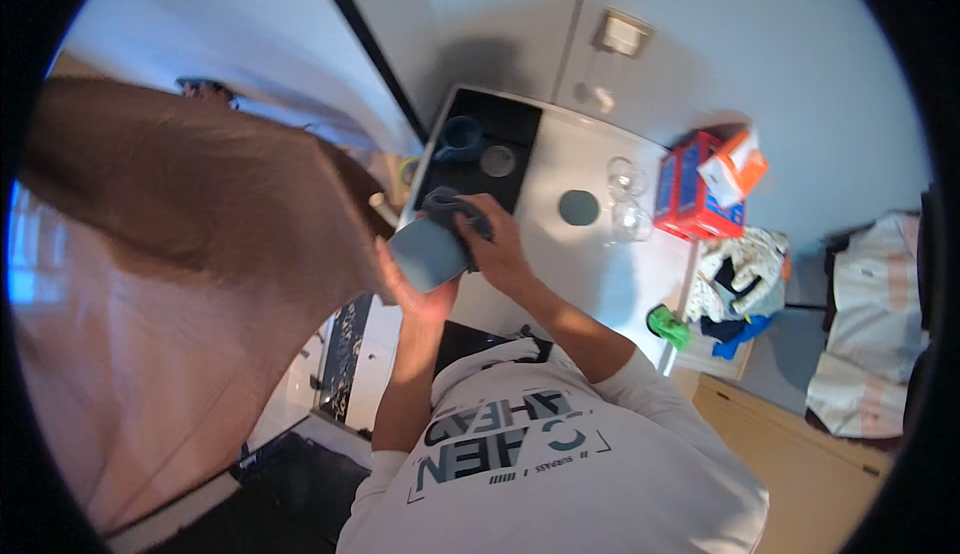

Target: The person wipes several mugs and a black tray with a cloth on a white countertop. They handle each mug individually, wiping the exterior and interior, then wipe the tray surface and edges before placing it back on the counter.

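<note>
My left hand [422,298] grips a grey-green cylindrical container [428,254] from below and its outer side. A dark grey cloth [448,201] is bunched in my right hand [491,242], against the far end of the container. On the white tabletop [555,276], right of my hands, lies a round grey-green disc [578,208], perhaps a lid. Beyond my hands a dark mat [491,122] bears a blue mug [460,138] and a small clear round item [497,161]. Several clear glasses [628,201] stand to the right of the disc.
Red and blue boxes [686,186] with an orange and white box [735,167] stand at the table's right end. Folded clothes [739,276] and a green cloth [668,328] lie beside it. A large brown sheet [202,201] hangs at the left. A wall socket [623,34] is above the table.
</note>
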### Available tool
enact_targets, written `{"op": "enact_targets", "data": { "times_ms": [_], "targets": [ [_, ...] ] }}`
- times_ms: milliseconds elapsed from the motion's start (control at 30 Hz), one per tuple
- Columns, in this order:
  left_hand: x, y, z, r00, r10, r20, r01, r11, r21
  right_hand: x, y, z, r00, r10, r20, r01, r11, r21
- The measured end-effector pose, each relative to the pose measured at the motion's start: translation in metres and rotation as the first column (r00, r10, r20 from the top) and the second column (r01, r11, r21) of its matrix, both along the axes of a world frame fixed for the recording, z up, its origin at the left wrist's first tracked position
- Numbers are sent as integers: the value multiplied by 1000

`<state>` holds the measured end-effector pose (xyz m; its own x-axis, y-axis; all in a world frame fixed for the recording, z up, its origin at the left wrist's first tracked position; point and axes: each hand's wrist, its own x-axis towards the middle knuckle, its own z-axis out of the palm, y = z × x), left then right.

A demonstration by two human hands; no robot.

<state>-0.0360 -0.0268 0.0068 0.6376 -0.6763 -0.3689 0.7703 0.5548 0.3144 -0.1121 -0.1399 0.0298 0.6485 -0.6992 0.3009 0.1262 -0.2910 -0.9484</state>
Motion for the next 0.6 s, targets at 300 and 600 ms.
{"op": "enact_targets", "data": {
  "times_ms": [300, 600],
  "targets": [
    [-32, 11, -17, 897, -190, 399, -16, 889, 458, -8, -11, -21, 997, -52, -60, 40, 982, -185],
    [-27, 16, -24, 875, -343, 341, 198, 897, 395, -1, -39, -18, 973, -148, -177, 136, 988, -79]
  ]
}}
